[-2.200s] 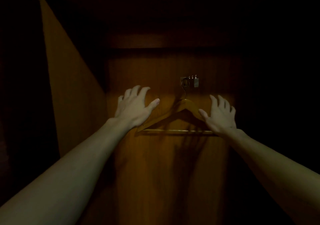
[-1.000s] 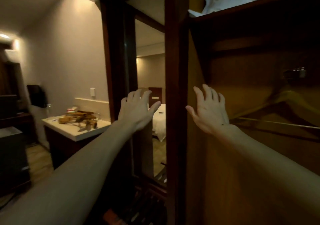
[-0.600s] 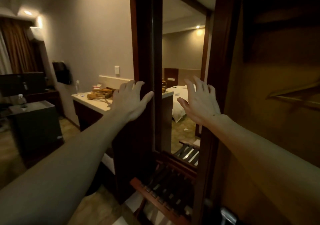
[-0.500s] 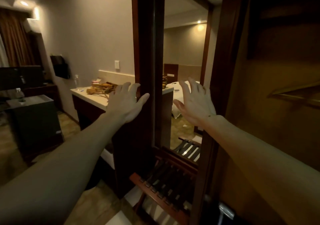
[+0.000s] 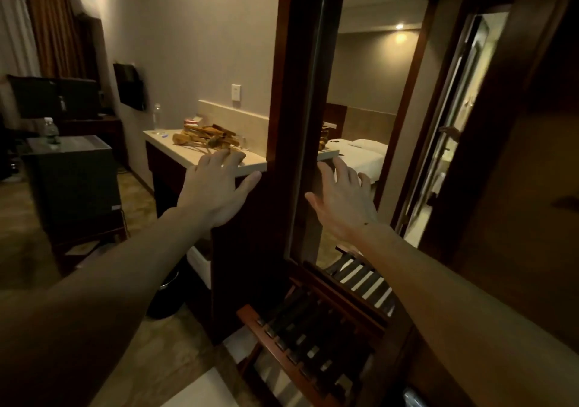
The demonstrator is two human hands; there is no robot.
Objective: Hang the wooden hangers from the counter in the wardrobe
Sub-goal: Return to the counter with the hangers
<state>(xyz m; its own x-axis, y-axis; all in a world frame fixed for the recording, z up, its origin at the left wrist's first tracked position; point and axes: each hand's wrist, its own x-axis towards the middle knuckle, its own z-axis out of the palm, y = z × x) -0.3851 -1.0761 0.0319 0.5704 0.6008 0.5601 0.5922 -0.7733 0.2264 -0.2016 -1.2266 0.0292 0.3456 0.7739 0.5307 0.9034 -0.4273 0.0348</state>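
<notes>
My left hand and right hand are spread wide, holding nothing; light-brown wooden hangers lie heaped on the pale counter.

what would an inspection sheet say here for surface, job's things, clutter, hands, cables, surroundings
surface: pale counter on a dark cabinet, far side of the room.
job's things: wooden hangers lie in a loose pile on the counter; neither hand is holding one.
clutter: clear bottle stands at the back of the counter; a small red and white item behind the pile is too blurred to name.
grippers: left hand and right hand are both raised, fingers spread, holding nothing.
cables: nothing seen.
surroundings: dark wooden post between the hands; slatted luggage rack below; bed visible right of the post.
</notes>
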